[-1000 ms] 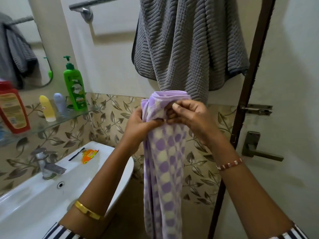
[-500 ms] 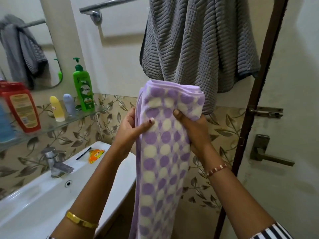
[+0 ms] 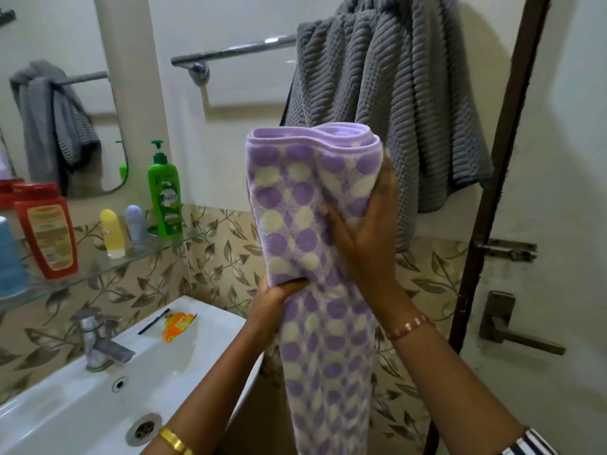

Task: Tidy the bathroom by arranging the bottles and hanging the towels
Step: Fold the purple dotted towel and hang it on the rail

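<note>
Fingers (image 3: 297,284) of left hand (image 3: 272,307) clenched polka-dot towel (image 3: 315,224) | right hand (image 3: 364,238) gripped it | lilac, cream dots (folded double)

2 towels (image 3: 315,205) (image 3: 387,103) (1 hung), 5 btls (image 3: 46,229) (image 3: 112,233) (image 3: 135,226) (image 3: 165,198) (image 3: 10,257).

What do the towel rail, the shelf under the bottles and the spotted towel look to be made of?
Rail: polished metal, probably chrome or steel, judging by its bright highlights. Shelf: clear glass; the leaf tiles show through it and its edge looks greenish. Spotted towel, gripped by both hands: soft woven terry, likely cotton, with a fuzzy matte pile and a smooth lilac hem.
</note>
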`<state>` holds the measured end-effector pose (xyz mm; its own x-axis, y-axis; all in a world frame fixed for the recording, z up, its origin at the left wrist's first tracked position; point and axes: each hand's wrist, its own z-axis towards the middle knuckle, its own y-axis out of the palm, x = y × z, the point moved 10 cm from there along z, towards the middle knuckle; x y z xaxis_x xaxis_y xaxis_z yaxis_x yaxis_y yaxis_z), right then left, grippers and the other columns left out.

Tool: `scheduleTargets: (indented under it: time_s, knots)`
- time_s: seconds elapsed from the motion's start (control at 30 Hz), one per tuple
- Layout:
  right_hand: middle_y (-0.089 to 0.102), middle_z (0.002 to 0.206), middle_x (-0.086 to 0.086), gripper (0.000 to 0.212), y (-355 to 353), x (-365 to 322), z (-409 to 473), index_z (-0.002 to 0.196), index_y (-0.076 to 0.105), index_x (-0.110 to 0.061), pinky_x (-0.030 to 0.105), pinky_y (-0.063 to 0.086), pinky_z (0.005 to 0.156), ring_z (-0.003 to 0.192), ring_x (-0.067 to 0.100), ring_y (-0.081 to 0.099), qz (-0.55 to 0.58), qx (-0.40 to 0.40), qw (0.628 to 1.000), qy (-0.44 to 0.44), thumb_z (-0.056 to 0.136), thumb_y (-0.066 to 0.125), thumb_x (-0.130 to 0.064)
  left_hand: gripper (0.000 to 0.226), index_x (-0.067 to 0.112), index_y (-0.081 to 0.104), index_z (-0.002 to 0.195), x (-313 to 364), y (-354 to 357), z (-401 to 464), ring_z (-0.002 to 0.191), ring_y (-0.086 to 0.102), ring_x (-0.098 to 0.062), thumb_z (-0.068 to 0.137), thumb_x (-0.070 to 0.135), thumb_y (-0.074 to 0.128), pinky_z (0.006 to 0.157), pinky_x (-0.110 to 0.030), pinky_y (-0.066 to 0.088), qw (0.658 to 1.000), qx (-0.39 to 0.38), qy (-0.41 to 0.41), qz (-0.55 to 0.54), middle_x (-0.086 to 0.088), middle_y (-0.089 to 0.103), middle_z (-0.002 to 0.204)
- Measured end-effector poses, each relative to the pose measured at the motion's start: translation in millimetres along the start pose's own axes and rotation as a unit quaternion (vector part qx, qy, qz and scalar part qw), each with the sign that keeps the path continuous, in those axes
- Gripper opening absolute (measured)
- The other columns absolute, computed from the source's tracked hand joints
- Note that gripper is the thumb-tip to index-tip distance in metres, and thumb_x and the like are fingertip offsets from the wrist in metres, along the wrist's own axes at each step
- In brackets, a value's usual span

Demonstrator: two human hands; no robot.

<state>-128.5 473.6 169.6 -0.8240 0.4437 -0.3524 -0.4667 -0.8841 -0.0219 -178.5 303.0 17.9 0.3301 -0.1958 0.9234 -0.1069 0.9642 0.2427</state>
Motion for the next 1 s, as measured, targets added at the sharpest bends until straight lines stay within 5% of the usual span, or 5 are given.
scheduleTargets:
  time_s: [0.1,0.4,0.53,0.77,1.0]
  knots:
    - [0.008,0.151,0.015,0.081,19,-12,-37,0.145,-0.007,-0.02,0.044,0.011,0.115,0.142,0.028,0.006,-0.191,-0.051,0.97,-0.14,0.087,0.042,-0.049,0.031,0.029,0.067,0.085,29,9,16,0.072,0.07,-0.014,0.059,0.012,0.066,0.058,-0.025,0.055,0.998,0.006,0.04,-0.046,0.004,0.075,0.078]
    - [-0.01,0.157,0.003,0.071,73,0,-71,0.146,0.002,-0.019,0.05,0.003,0.115,0.144,0.027,0.001,-0.279,-0.085,0.939,-0.18,0.09,0.026,-0.054,0.034,0.014,0.063,0.089,140,12,54,0.064,0.068,-0.017,0.054,0.012,0.062,0.057,-0.028,0.055,0.994,-0.037,0.102,-0.022,0.001,0.072,0.068]
    - [0.016,0.152,0.015,0.073,96,-23,-28,0.146,0.004,-0.017,0.056,0.017,0.11,0.14,0.033,0.013,-0.283,-0.048,0.943,-0.166,0.088,0.029,-0.055,0.034,0.003,0.059,0.101,186,4,69,0.083,0.063,-0.03,0.07,0.015,0.054,0.081,-0.042,0.054,0.993,-0.043,0.109,0.01,-0.015,0.066,0.088]
    - [0.065,0.112,0.018,0.051,131,-66,67,0.119,0.051,-0.015,0.041,0.042,0.086,0.101,0.037,0.061,-0.237,0.003,0.952,-0.191,0.078,0.063,-0.043,0.024,0.023,0.05,0.075,284,-7,107,0.067,0.056,-0.009,0.093,0.012,0.039,0.061,-0.025,0.049,0.977,-0.028,0.195,0.079,0.005,0.058,0.074]
    - [0.056,0.126,0.022,0.069,180,-83,176,0.133,0.04,-0.009,0.058,0.035,0.099,0.116,0.039,0.053,-0.327,0.003,0.921,-0.213,0.083,0.04,-0.057,0.011,0.013,0.063,0.092,376,-23,130,0.091,0.061,-0.027,0.088,0.009,0.053,0.083,-0.039,0.05,0.93,0.001,0.354,0.092,-0.012,0.066,0.092]
